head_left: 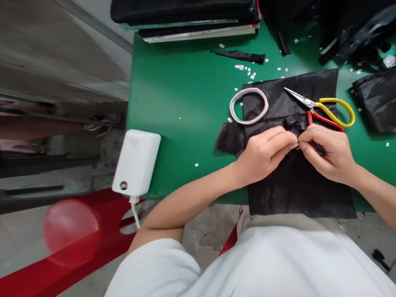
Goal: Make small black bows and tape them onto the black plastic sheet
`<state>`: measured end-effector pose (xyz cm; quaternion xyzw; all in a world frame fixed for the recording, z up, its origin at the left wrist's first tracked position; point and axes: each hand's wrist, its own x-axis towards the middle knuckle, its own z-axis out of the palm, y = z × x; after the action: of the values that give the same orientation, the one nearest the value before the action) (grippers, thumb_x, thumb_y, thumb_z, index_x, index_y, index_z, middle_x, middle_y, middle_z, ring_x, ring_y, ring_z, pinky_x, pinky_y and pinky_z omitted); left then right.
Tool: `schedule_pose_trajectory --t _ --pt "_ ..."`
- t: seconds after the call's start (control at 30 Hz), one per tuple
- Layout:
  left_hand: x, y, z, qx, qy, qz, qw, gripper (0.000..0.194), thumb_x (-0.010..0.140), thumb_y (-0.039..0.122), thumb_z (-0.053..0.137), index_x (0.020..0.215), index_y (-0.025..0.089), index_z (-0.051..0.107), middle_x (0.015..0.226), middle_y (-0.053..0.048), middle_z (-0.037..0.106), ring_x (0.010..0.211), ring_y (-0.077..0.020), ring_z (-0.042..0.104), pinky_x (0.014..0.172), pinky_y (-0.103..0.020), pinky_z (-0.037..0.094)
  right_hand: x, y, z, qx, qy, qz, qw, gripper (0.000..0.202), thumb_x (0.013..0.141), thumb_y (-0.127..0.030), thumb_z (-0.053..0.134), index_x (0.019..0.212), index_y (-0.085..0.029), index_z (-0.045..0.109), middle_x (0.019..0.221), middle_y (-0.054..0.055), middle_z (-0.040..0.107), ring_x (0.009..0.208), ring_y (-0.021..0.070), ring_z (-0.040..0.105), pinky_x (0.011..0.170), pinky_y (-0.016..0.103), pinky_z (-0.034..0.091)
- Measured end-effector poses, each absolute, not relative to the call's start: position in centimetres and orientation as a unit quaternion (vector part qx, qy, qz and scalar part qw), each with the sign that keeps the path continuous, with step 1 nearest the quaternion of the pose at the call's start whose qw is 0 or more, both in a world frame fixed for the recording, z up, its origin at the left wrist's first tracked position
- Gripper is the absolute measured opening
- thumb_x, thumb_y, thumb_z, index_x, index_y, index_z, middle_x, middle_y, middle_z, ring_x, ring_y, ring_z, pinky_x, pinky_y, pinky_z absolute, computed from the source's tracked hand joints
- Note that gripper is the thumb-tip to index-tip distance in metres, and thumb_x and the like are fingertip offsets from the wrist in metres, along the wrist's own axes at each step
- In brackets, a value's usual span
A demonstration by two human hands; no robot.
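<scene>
My left hand (267, 152) and my right hand (328, 152) meet fingertip to fingertip over a black fabric sheet (300, 189). Both pinch a small piece of black material (295, 123), whose gripped part is mostly hidden by the fingers. Just beyond my right hand lie scissors (312, 104) with one yellow and one red handle, blades apart, on the fabric. A thin whitish tape ring (234, 108) rests partly on the fabric's left edge. Another dark fabric piece (230, 138) sticks out left of my left hand.
On the green table (179, 90), a white power bank (136, 161) with a cable sits at the left edge. Stacked black and white items (198, 29) lie at the back. Black bags (361, 29), a folded black piece (379, 99) and white scraps are at the right and back.
</scene>
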<state>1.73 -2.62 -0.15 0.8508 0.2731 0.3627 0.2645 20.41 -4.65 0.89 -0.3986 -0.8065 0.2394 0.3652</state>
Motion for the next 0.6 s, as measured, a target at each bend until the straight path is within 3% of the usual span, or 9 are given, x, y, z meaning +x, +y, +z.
schedule_pose_trajectory --t 0.6 --pt "1.69 -2.75 -0.07 0.858 0.273 0.348 0.261 0.011 0.094 0.013 0.050 0.088 0.012 0.059 0.078 -0.004 0.064 0.074 -0.0093 0.061 0.073 -0.019 0.051 20.04 -4.90 0.90 -0.409 -0.816 0.175 0.370 0.019 0.085 -0.007 0.051 0.074 -0.023 0.049 0.059 -0.003 0.050 0.054 0.0104 0.043 0.047 0.026 0.035"
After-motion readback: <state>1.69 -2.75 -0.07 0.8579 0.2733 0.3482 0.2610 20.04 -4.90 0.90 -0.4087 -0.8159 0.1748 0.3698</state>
